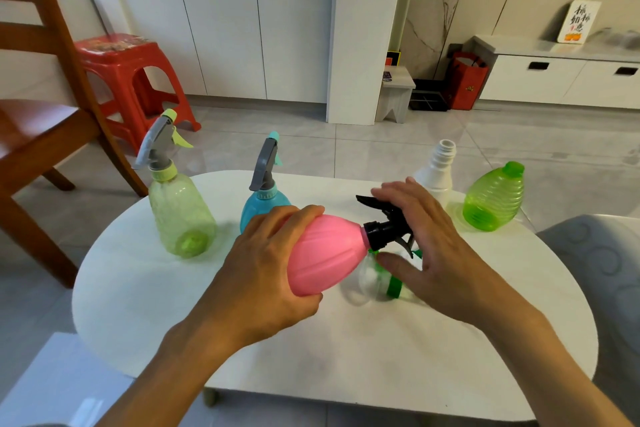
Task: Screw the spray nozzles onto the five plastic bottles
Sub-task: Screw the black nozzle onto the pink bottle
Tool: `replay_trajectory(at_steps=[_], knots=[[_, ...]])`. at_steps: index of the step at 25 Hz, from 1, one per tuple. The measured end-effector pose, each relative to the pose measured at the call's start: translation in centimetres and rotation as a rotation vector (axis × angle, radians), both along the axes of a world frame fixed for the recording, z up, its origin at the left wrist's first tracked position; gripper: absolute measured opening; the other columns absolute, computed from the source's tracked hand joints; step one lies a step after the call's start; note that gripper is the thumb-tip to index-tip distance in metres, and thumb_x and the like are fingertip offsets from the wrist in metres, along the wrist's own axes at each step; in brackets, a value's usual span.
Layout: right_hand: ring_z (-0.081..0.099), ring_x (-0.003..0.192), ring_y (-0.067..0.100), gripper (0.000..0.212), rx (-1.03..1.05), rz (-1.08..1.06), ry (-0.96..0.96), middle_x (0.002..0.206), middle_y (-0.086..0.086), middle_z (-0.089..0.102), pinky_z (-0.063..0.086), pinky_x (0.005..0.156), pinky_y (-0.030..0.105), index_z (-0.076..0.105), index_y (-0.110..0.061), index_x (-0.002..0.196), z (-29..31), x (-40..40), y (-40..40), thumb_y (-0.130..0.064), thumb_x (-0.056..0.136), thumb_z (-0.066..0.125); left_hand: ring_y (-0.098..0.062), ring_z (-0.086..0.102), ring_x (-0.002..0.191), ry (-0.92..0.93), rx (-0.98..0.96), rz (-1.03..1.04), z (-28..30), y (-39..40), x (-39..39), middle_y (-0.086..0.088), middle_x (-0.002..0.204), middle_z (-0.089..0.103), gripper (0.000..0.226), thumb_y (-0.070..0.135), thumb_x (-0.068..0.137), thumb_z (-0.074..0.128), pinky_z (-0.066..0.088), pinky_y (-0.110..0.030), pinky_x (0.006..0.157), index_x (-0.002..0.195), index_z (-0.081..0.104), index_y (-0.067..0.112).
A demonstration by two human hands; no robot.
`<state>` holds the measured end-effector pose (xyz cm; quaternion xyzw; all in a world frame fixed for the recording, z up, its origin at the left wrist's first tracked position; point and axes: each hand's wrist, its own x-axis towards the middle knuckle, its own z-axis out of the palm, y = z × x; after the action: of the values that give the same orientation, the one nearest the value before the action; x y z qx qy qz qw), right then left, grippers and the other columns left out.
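1. One white oval table (pixel 145 295) carries all the task items. Beyond it stand one wooden chair (pixel 38 121) at the left and one red plastic stool (pixel 128 80) behind that chair.
2. Five bottles counted. Three have nozzles on their necks, two do not.
3. Pale green bottle (pixel 181 215), one: upright near the far left edge of the table, a grey trigger nozzle (pixel 159 146) with a yellow-green tip and collar on its neck.
4. Bright green ribbed bottle (pixel 493 199), one: at the far right edge, neck bare, leaning left in this view.
5. Pink bottle (pixel 327 253), one: held on its side above the middle of the table, neck pointing right. A black trigger nozzle (pixel 386 227) sits on its neck; whether it is fully tight cannot be told.
6. Blue bottle (pixel 259 210), one: upright at the far edge, partly hidden behind the left hand, a grey nozzle (pixel 266 161) with a teal tip on its neck.
7. White bottle (pixel 438 170), one: upright at the far edge, left of the bright green one, threaded neck bare.
8. Left hand (pixel 266 274): fingers and thumb curled round the base of the pink bottle, grasping it.
9. Right hand (pixel 426 243): fingers straight and loose over the black nozzle, thumb below it; not clenched.
10. One clear and green item (pixel 393 284) lies on the table under the right hand; too hidden to identify.
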<state>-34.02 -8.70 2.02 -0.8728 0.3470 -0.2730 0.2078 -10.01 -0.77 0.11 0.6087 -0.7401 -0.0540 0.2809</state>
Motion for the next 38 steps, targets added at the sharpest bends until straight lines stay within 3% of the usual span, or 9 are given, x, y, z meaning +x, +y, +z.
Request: replay_trajectory(at_steps=[4,8,12,16,23,31,33,35,38], knots=[[0.057,0.115,0.000,0.028,0.056,0.002,-0.053,0.110,-0.024,0.065,0.040,0.100,0.022,0.056,-0.036,0.112,0.3,-0.7,-0.3,-0.021,0.091,0.067,-0.007,0.037,0.113,-0.012,-0.024,-0.011,0.2,0.1,0.3,0.012,0.138,0.038,0.104,0.048,0.061,0.085,0.042,-0.024,0.084,0.143,0.023,0.043],[0.072,0.076,0.021,0.015,0.447,0.029,-0.272,0.082,0.007,0.074,0.058,0.069,0.031,0.060,-0.032,0.106,0.8,-0.3,0.7,-0.030,0.091,0.063,-0.016,0.045,0.118,-0.086,-0.063,-0.010,0.4,0.2,0.4,0.005,0.140,0.041,0.105,0.043,0.060,0.089,0.051,-0.035,0.086,0.144,0.026,0.037],[0.072,0.070,0.031,0.021,0.755,-0.040,-0.417,0.072,0.021,0.073,0.052,0.058,0.020,0.065,-0.017,0.110,1.1,0.5,1.1,-0.025,0.102,0.048,-0.026,0.050,0.120,-0.140,-0.091,-0.006,0.5,0.2,0.4,-0.002,0.139,0.047,0.107,0.038,0.057,0.092,0.053,-0.042,0.085,0.144,0.030,0.031],[0.065,0.059,0.023,0.039,0.982,-0.114,-0.278,0.079,0.026,0.075,0.043,0.047,0.014,0.065,0.004,0.103,1.6,0.0,0.8,-0.027,0.102,0.042,-0.029,0.052,0.119,-0.212,-0.104,-0.027,0.4,0.2,0.4,-0.005,0.137,0.051,0.106,0.036,0.055,0.092,0.053,-0.044,0.086,0.143,0.035,0.026],[0.061,0.055,0.015,0.015,0.725,-0.240,-0.471,0.064,0.008,0.066,0.045,0.051,0.014,0.070,-0.019,0.102,1.6,-0.1,0.3,-0.009,0.091,0.067,-0.026,0.049,0.121,-0.189,-0.097,-0.034,0.4,-0.2,0.1,-0.002,0.139,0.049,0.104,0.037,0.058,0.089,0.050,-0.043,0.091,0.144,0.032,0.030],[0.057,0.052,0.023,0.010,0.837,-0.260,-0.650,0.066,0.015,0.060,0.043,0.042,0.022,0.073,-0.010,0.089,1.3,-0.4,-0.2,-0.011,0.089,0.063,-0.008,0.046,0.116,-0.036,0.002,-0.075,0.0,0.2,-0.7,0.020,0.135,0.041,0.103,0.047,0.059,0.084,0.054,-0.032,0.088,0.143,0.027,0.043],[0.058,0.056,0.022,0.023,0.918,-0.156,-0.876,0.069,0.013,0.059,0.046,0.049,0.027,0.074,-0.006,0.081,1.5,-0.8,-0.4,-0.018,0.088,0.055,0.000,0.052,0.104,0.175,0.154,-0.095,0.4,0.5,-1.4,0.036,0.125,0.037,0.104,0.058,0.052,0.084,0.057,-0.021,0.076,0.136,0.022,0.056],[0.069,0.076,0.025,0.035,1.051,0.062,-1.052,0.081,0.015,0.073,0.055,0.077,0.036,0.077,-0.002,0.086,1.8,-1.1,-0.4,-0.018,0.079,0.047,0.002,0.056,0.100,0.320,0.296,-0.155,0.7,0.7,-2.1,0.038,0.119,0.039,0.101,0.064,0.048,0.086,0.060,-0.021,0.069,0.130,0.027,0.056],[0.063,0.109,0.045,0.050,1.258,0.409,-1.192,0.099,0.029,0.073,0.027,0.112,0.059,0.067,0.010,0.114,1.5,-1.1,0.1,-0.011,0.073,0.049,-0.006,0.060,0.105,0.554,0.458,-0.307,1.1,0.8,-2.5,0.025,0.119,0.053,0.091,0.052,0.052,0.090,0.061,-0.033,0.074,0.128,0.041,0.048]])
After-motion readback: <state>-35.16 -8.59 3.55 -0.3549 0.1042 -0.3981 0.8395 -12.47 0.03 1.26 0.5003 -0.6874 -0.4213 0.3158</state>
